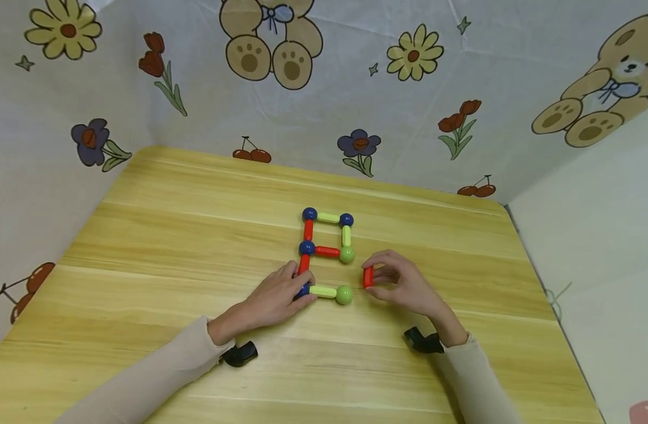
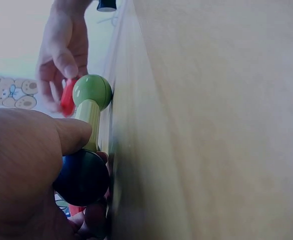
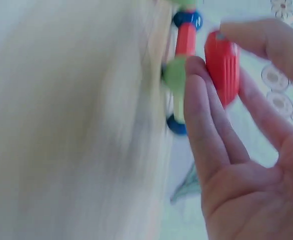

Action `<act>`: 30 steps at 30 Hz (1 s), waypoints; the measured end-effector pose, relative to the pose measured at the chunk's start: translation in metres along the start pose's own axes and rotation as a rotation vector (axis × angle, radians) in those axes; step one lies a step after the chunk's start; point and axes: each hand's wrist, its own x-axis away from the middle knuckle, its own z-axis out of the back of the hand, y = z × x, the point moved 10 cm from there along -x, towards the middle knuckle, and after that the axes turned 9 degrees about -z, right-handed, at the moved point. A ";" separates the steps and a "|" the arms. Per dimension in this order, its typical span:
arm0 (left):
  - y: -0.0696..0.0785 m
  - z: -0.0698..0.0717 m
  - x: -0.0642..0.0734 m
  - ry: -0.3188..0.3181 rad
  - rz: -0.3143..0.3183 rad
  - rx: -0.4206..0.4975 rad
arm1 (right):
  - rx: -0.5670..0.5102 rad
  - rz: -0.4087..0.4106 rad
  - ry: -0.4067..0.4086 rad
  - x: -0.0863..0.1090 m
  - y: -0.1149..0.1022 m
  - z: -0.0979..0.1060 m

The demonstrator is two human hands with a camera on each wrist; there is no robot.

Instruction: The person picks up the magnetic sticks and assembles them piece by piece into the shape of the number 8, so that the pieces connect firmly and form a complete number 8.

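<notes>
A figure of magnetic rods and balls lies on the wooden table. Its upper part is a square with blue balls (image 1: pixel 310 214), a green ball (image 1: pixel 347 254), red rods (image 1: pixel 327 252) and yellow-green rods (image 1: pixel 328 218). From the square's lower left corner another red rod (image 1: pixel 304 264) leads to a blue ball (image 2: pixel 81 177), which my left hand (image 1: pixel 275 294) grips, partly covering it. A yellow-green rod (image 1: pixel 323 291) joins that ball to a second green ball (image 1: pixel 344 295). Just right of the figure, my right hand (image 1: pixel 406 285) pinches a loose red rod (image 3: pixel 222 67) between thumb and fingertips, held roughly upright.
Behind the table (image 1: pixel 197 182) hangs a white cloth (image 1: pixel 324 112) printed with bears and flowers, reaching round both sides. A black wrist device (image 1: pixel 241 354) sits under the left sleeve, another black device (image 1: pixel 423 340) by the right wrist.
</notes>
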 end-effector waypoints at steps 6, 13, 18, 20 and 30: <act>0.000 -0.002 0.000 0.003 -0.005 0.002 | -0.167 -0.093 -0.028 -0.013 0.003 -0.019; 0.002 -0.001 0.001 0.009 -0.016 -0.004 | -0.215 -0.137 -0.039 -0.018 0.001 -0.029; 0.002 0.000 0.000 0.010 -0.009 -0.007 | -0.169 -0.120 -0.032 -0.019 -0.003 -0.029; 0.002 0.000 0.001 0.011 -0.008 -0.007 | -0.134 -0.105 -0.022 -0.020 -0.004 -0.029; 0.003 0.001 0.001 0.010 -0.001 -0.008 | -0.081 -0.037 0.029 -0.020 -0.009 -0.030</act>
